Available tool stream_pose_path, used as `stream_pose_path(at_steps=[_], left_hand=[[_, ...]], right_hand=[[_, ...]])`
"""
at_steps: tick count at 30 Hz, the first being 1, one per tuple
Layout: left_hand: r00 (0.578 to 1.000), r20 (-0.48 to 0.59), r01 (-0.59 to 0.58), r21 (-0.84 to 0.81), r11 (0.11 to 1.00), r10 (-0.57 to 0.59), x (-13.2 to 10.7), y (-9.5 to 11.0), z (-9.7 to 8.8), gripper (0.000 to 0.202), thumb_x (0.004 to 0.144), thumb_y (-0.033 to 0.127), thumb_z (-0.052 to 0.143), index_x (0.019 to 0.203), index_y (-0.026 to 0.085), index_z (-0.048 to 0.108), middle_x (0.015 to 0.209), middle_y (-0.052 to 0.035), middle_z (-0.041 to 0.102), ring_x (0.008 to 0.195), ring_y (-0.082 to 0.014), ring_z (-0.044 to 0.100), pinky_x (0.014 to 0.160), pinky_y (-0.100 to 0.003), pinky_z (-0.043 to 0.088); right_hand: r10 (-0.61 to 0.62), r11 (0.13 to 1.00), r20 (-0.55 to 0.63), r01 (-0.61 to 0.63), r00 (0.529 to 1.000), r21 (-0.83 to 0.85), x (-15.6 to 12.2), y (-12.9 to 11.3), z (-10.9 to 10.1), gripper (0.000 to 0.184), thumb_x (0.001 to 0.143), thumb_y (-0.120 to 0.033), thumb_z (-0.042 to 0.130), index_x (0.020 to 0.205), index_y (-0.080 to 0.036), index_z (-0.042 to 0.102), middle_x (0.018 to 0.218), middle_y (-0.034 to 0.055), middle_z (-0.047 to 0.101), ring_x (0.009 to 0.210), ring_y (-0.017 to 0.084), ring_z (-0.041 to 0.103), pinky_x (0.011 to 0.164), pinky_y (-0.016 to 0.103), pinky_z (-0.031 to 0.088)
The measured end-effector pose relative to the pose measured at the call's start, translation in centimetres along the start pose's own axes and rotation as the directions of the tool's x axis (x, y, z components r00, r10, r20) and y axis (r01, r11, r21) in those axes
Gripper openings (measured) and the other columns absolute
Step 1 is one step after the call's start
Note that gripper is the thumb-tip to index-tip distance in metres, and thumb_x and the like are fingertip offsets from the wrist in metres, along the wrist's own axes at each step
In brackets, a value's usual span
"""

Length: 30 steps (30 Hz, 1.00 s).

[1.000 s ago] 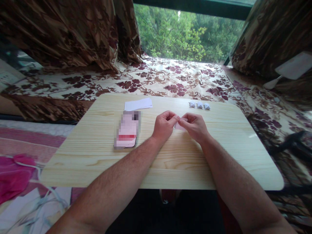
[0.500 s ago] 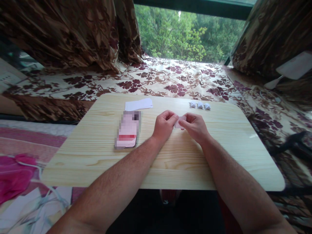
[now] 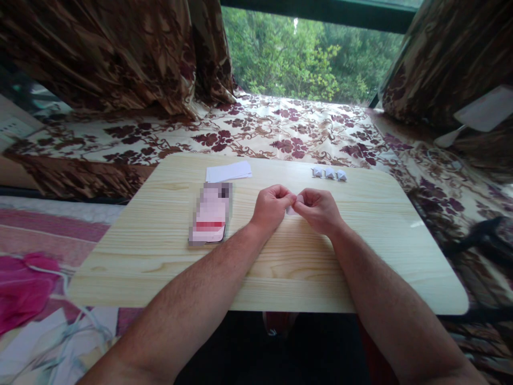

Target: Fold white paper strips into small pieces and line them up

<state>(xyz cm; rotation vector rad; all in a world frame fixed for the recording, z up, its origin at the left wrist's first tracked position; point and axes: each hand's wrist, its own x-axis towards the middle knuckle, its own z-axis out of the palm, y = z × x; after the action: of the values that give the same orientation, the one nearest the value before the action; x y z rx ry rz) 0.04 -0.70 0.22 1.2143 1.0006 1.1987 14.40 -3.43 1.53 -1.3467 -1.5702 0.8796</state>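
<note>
Above the middle of the light wooden table, a small piece of white paper [image 3: 290, 211] is pinched between my two hands. My left hand [image 3: 274, 206] is closed on it, thumb and forefinger together. My right hand [image 3: 319, 209] is closed on the paper from the other side, its fingertips meeting those of the left. Most of the paper is hidden behind the fingers. Beyond my right hand, three small folded white paper shapes [image 3: 329, 173] with raised points stand in a row. White paper strips [image 3: 228, 171] lie stacked at the back left.
A pink phone [image 3: 210, 214], partly blurred out, lies on the wooden table [image 3: 148, 251] left of my hands. Behind the table runs a ledge with a floral cloth [image 3: 256, 128]. Loose papers and white cables [image 3: 76, 331] lie at the lower left, beside a pink cloth [image 3: 26, 289].
My fingertips have come together over the white paper, covering more of it. My right hand has shifted slightly left and turned. The other things on the table stay put.
</note>
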Motion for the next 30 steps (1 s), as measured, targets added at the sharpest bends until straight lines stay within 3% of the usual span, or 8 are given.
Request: stream_pose_path(at_steps=[8, 16, 22, 26, 30], left_hand=[[1.000, -0.005, -0.015, -0.010, 1.000, 0.015, -0.3, 0.4, 0.1, 0.015, 0.067, 0.024, 0.072, 0.060, 0.016, 0.061, 0.053, 0.0042, 0.053, 0.050, -0.0077, 0.042, 0.050, -0.023, 0.033], [0.999, -0.046, -0.007, -0.043, 0.999, 0.005, 0.0, 0.0, 0.2, 0.020, 0.069, 0.030, 0.075, 0.063, 0.017, 0.060, 0.054, 0.0050, 0.052, 0.048, -0.0072, 0.041, 0.048, -0.023, 0.032], [0.995, -0.096, 0.009, -0.130, 0.992, -0.021, 0.4, -0.3, 0.2, 0.027, 0.071, 0.039, 0.077, 0.072, 0.018, 0.061, 0.054, 0.0031, 0.057, 0.047, -0.0086, 0.047, 0.045, -0.023, 0.033], [0.996, -0.068, 0.052, -0.163, 0.985, -0.064, 0.3, -0.1, 0.1, 0.025, 0.070, 0.037, 0.077, 0.073, 0.018, 0.061, 0.057, 0.0014, 0.060, 0.048, -0.0103, 0.052, 0.045, -0.023, 0.036], [1.000, 0.005, 0.026, -0.055, 0.998, -0.026, 0.0, 0.0, 0.1, 0.021, 0.072, 0.033, 0.074, 0.068, 0.018, 0.061, 0.052, 0.0033, 0.055, 0.045, -0.0082, 0.046, 0.045, -0.022, 0.031]], right_hand=[[-0.018, 1.000, -0.015, 0.018, 1.000, -0.013, -0.1, 0.2, 0.0, 0.021, 0.077, -0.029, 0.064, 0.061, -0.018, 0.055, 0.055, -0.0048, 0.043, 0.053, 0.008, 0.035, 0.049, 0.025, 0.023], [-0.012, 1.000, -0.057, 0.012, 0.998, -0.001, 0.2, 0.2, 0.1, 0.024, 0.080, -0.031, 0.065, 0.062, -0.018, 0.055, 0.055, -0.0049, 0.045, 0.053, 0.008, 0.036, 0.048, 0.025, 0.024], [0.051, 0.972, -0.067, -0.034, 0.996, 0.232, 0.6, 0.3, -0.4, 0.019, 0.076, -0.033, 0.072, 0.075, -0.017, 0.062, 0.060, -0.0025, 0.060, 0.053, 0.011, 0.052, 0.051, 0.025, 0.042], [0.072, 0.951, -0.170, -0.017, 0.983, 0.310, 1.0, 0.7, -0.6, 0.019, 0.074, -0.031, 0.074, 0.079, -0.016, 0.065, 0.058, -0.0029, 0.061, 0.049, 0.010, 0.054, 0.048, 0.024, 0.044], [0.081, 0.925, -0.261, 0.025, 0.962, 0.379, 1.4, 1.0, -0.6, 0.026, 0.070, -0.033, 0.078, 0.088, -0.016, 0.070, 0.070, -0.0010, 0.068, 0.050, 0.009, 0.055, 0.045, 0.023, 0.046]])
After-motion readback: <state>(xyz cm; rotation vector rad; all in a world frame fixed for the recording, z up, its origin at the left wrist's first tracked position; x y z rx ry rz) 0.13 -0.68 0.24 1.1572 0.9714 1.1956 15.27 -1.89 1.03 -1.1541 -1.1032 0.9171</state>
